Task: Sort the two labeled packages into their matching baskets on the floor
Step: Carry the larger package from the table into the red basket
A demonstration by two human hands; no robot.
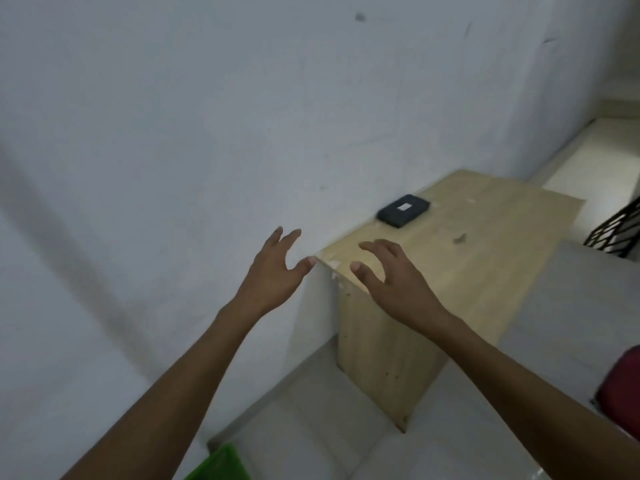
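Note:
A small dark package [403, 210] with a white label lies flat on the light wooden table [485, 258], close to the wall. My left hand [277, 271] hovers open just off the table's near left corner, fingers spread. Over the table's near end, my right hand [394, 282] is also open with nothing in it, short of the package. The corner of a green basket [221, 462] shows at the bottom edge on the floor. Only one package is in view.
A white wall [207, 133] runs along the table's left side. A dark wire rack [616, 230] stands at the right edge. Something red [623, 386] shows at the lower right. Pale floor tiles [311, 427] lie below the table.

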